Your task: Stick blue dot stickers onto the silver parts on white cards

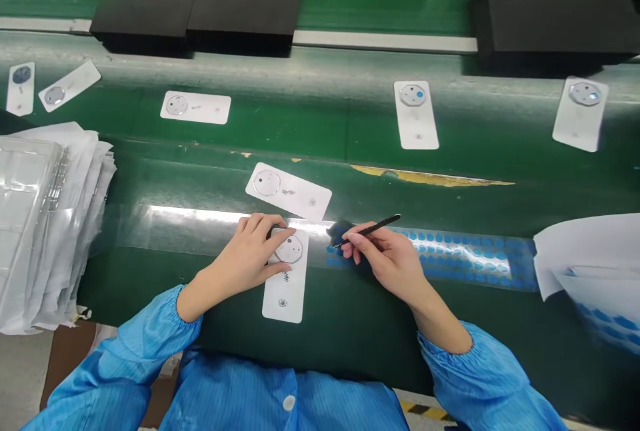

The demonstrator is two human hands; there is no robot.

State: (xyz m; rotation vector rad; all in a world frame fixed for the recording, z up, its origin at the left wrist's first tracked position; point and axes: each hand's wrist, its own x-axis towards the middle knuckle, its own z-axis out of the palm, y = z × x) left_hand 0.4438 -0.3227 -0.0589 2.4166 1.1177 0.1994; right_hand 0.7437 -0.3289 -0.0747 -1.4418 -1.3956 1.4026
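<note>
A white rectangular panel (284, 301) with a round inset and small dark markings lies in front of me. My left hand (255, 251) holds it down at its upper left, thumb and index finger on either side of the inset. Black tweezers (376, 226) are pinched in my right hand (383, 254), their tip pointing left. That tip is over the left end of a clear strip (463, 258) with rows of blue round stickers; whether it grips one is too small to tell. Just beyond my left hand, another white panel (297, 196) lies at a slant.
More white panels (195, 107) (417, 118) lie along the green belt. Black boxes (245, 4) stand at the back. Clear trays with white sheets (55, 218) are stacked at left. White paper (590, 244) covers the strip's right end. The green surface has a torn yellow patch (435, 178).
</note>
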